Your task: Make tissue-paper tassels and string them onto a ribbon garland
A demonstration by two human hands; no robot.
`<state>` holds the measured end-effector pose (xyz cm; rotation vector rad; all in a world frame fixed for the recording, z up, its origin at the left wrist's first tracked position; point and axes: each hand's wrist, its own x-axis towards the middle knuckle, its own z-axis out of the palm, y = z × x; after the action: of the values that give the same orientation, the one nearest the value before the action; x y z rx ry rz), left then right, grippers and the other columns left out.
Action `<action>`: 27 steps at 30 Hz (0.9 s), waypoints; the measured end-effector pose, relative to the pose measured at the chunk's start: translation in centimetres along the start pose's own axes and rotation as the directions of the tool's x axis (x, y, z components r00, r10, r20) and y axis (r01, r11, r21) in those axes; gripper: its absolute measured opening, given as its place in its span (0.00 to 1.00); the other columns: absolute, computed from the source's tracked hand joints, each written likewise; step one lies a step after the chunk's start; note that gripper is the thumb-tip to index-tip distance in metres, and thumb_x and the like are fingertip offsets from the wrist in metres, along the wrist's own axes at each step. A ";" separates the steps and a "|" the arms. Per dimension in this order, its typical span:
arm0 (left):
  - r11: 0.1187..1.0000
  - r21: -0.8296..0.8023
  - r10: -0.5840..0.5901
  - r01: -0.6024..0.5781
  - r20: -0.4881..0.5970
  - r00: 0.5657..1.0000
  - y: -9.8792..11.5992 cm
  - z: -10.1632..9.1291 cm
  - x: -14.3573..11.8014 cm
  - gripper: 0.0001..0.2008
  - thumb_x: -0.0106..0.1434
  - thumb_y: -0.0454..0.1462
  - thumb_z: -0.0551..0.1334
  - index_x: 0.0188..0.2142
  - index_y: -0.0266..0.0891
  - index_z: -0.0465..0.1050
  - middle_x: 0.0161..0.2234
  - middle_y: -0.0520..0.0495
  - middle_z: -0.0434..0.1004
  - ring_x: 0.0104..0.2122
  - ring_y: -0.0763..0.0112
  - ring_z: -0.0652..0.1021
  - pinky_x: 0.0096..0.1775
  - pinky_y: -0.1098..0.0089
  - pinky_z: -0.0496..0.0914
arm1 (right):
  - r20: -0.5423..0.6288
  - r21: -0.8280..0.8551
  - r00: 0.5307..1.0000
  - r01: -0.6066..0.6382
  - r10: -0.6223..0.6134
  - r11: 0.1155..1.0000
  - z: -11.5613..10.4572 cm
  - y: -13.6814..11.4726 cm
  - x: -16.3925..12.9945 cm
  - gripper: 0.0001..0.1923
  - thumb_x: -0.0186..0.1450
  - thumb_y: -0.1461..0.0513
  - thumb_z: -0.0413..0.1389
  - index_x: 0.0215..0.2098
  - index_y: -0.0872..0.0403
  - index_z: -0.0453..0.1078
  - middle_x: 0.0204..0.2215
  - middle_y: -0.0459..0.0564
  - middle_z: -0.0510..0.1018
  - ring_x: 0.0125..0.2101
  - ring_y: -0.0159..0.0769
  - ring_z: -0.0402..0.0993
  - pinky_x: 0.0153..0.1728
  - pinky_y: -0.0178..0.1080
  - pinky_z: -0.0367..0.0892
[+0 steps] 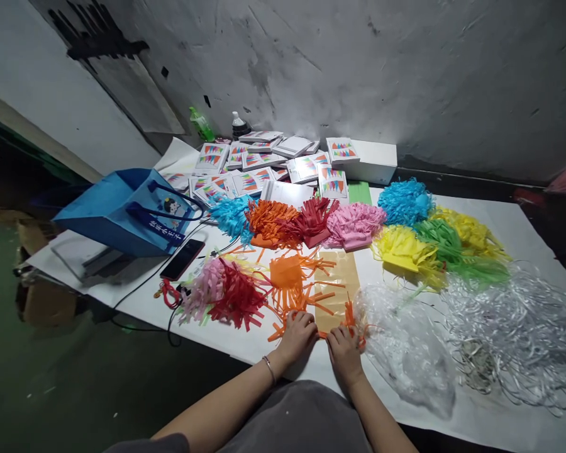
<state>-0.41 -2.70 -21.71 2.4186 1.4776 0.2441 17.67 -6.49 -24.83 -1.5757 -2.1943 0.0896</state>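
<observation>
Left hand point(298, 335) and right hand point(344, 352), side by side at the near edge of the white sheet point(490, 415), fingers curled down onto the near end of a tan backing sheet point(336, 290) and the orange fringed paper point(290, 283) lying partly over it; whether pinching or merely pressing, cannot tell. Just left of the left hand, a red and pink fringe bundle point(226, 294), with a phone point(182, 259) and blue bag point(127, 214) further left; just right of the right hand, clear plastic wrap point(405, 346), then a tangle of clear strips point(523, 333). Beyond both hands, a row of coloured fringe bundles point(353, 225) and stacked printed packets point(264, 165) by the wall
</observation>
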 end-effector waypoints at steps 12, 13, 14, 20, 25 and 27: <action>0.981 -0.043 0.185 -0.191 -0.111 0.976 -1.1 2.0 -0.2 0.06 0.66 0.35 0.60 0.32 0.39 0.74 0.37 0.47 0.74 0.39 0.64 0.71 0.50 0.57 0.57 | -0.036 0.023 0.998 0.060 -0.060 0.998 1.2 -0.3 0.1 0.08 0.67 0.66 0.53 0.33 0.49 0.71 0.32 0.44 0.78 0.39 0.36 0.69 0.57 0.47 0.47; 0.983 -0.061 0.164 -0.171 -0.108 0.981 -1.2 1.8 -0.2 0.07 0.66 0.36 0.61 0.31 0.39 0.74 0.36 0.47 0.74 0.39 0.64 0.71 0.49 0.57 0.57 | -0.044 0.019 0.998 0.050 -0.049 0.999 1.1 0.0 -0.1 0.08 0.67 0.67 0.53 0.33 0.49 0.71 0.33 0.44 0.78 0.40 0.36 0.69 0.57 0.47 0.47; 0.985 -0.076 0.146 -0.154 -0.105 0.984 -1.3 1.6 -0.2 0.07 0.65 0.37 0.61 0.30 0.39 0.74 0.36 0.47 0.74 0.38 0.65 0.71 0.49 0.58 0.57 | -0.053 0.013 0.998 0.034 -0.033 0.999 1.0 0.4 -0.4 0.08 0.67 0.67 0.53 0.33 0.49 0.71 0.33 0.45 0.78 0.40 0.37 0.69 0.57 0.48 0.47; 0.987 -0.118 0.106 -0.111 -0.047 0.993 -1.3 0.8 -0.7 0.08 0.66 0.37 0.59 0.32 0.40 0.76 0.37 0.47 0.74 0.39 0.64 0.71 0.47 0.58 0.57 | -0.035 -0.027 0.998 -0.052 0.051 0.998 0.2 1.2 -1.2 0.05 0.66 0.66 0.54 0.37 0.51 0.72 0.35 0.49 0.77 0.41 0.40 0.69 0.56 0.51 0.49; 0.990 -0.142 0.000 0.000 0.003 1.000 -0.1 -0.1 -0.7 0.09 0.67 0.36 0.57 0.33 0.39 0.76 0.39 0.47 0.74 0.41 0.63 0.71 0.48 0.58 0.58 | 0.054 -0.026 0.997 -0.055 0.057 0.998 -0.6 0.8 -0.2 0.07 0.65 0.67 0.54 0.35 0.49 0.72 0.34 0.46 0.77 0.42 0.39 0.71 0.58 0.51 0.47; 0.988 -0.128 -0.084 0.087 0.030 0.996 0.5 -0.5 -0.6 0.10 0.66 0.37 0.58 0.32 0.39 0.77 0.39 0.46 0.74 0.42 0.62 0.71 0.47 0.59 0.58 | 0.079 -0.030 0.992 -0.094 0.096 0.995 -1.0 0.5 0.2 0.08 0.66 0.67 0.53 0.35 0.49 0.72 0.35 0.47 0.77 0.42 0.40 0.71 0.57 0.52 0.48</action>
<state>-0.40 -3.37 -21.12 2.2441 1.5024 0.2809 18.47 -6.27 -24.02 -1.7189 -2.1883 0.1563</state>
